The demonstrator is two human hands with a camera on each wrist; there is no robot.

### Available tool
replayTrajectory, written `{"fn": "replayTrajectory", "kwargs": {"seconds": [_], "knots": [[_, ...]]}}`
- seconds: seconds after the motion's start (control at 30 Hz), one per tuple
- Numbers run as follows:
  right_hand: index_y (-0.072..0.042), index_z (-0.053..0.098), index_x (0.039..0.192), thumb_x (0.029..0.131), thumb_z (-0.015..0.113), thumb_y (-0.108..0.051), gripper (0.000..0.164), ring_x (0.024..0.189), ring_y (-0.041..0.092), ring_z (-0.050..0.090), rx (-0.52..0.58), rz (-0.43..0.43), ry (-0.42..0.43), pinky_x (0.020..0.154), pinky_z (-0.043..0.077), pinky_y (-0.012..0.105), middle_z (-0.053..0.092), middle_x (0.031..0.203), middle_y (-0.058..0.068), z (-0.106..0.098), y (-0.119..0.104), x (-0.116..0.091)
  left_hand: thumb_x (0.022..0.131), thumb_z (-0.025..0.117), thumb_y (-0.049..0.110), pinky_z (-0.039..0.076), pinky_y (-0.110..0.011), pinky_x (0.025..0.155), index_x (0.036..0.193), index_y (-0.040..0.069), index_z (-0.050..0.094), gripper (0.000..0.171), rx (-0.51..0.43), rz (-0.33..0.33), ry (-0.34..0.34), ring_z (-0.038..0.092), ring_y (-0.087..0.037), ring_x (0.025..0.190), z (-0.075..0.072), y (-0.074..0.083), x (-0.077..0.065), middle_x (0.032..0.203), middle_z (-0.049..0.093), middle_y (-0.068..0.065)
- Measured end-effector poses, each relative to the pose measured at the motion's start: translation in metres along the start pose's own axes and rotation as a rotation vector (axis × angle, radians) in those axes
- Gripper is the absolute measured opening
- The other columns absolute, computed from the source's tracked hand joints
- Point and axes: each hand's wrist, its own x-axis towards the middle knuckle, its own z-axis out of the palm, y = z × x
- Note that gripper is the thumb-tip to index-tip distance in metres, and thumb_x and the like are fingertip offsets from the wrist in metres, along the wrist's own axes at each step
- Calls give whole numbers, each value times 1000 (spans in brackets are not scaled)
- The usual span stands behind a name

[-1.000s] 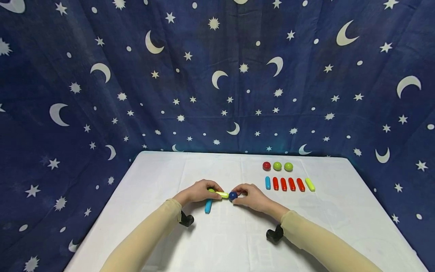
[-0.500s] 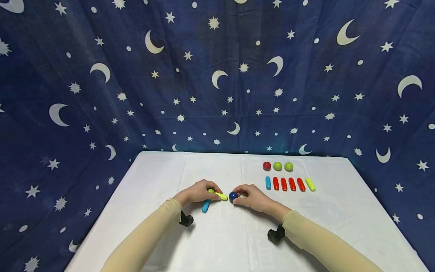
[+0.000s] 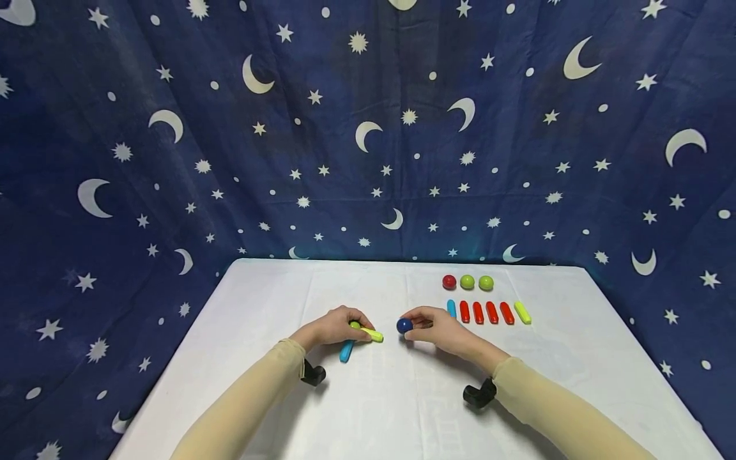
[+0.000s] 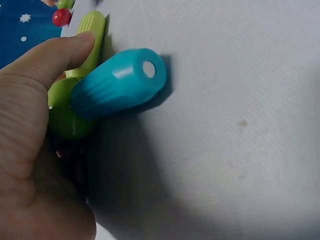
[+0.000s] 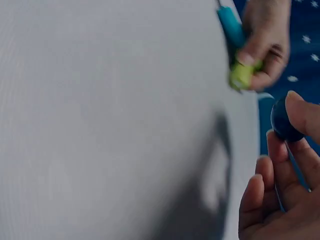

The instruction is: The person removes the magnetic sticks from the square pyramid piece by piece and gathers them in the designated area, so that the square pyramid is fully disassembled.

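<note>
My left hand (image 3: 336,324) grips a yellow-green stick (image 3: 375,335) between thumb and fingers. In the left wrist view that stick meets a green ball (image 4: 70,117), and a light blue stick (image 4: 120,82) with a pale round end also juts from the ball. The fingers partly cover the ball from above. To the right, my right hand (image 3: 441,329) pinches a dark blue ball (image 3: 404,326) between thumb and fingertips. A gap separates this ball from the yellow-green stick's free end.
At the back right of the white table (image 3: 276,287) lie a red ball (image 3: 449,282) and two green balls (image 3: 476,282). Before them is a row of sticks: a blue one (image 3: 451,309), several red ones (image 3: 478,313) and a yellow one (image 3: 522,312). A starry curtain (image 3: 322,140) stands behind.
The dark blue ball, first touching the yellow-green stick's end, has come apart from it and moved right and up with my right hand. The light blue stick has swung slightly left.
</note>
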Motion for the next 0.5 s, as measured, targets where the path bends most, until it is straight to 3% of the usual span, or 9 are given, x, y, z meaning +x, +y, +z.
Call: {"fn": "replayTrajectory", "kwargs": {"seconds": [0.17,0.3,0.5], "knots": [[-12,69,129,88,83,-29,46,103,26,60,-28,-9,111,77,53,41,67,109,6,-50,-2,-11,90,80,33,42,-40,96,101,27,78,13,-7,1,2,58,-11,95,-1,-1,-2,98,70,14],[-7,62,137,90,80,-35,57,111,30,57,-85,51,236,89,49,42,64,121,14,-99,7,-19,90,80,32,41,-40,97,101,27,78,12,-8,-2,-3,58,-11,97,-1,-1,-3,98,70,14],[0,46,148,95,74,-41,72,124,40,50,-115,167,389,106,42,56,50,140,25,-158,36,-32,90,80,32,41,-41,99,101,27,78,12,-2,4,-10,57,-11,98,-1,0,-3,99,70,14]]}}
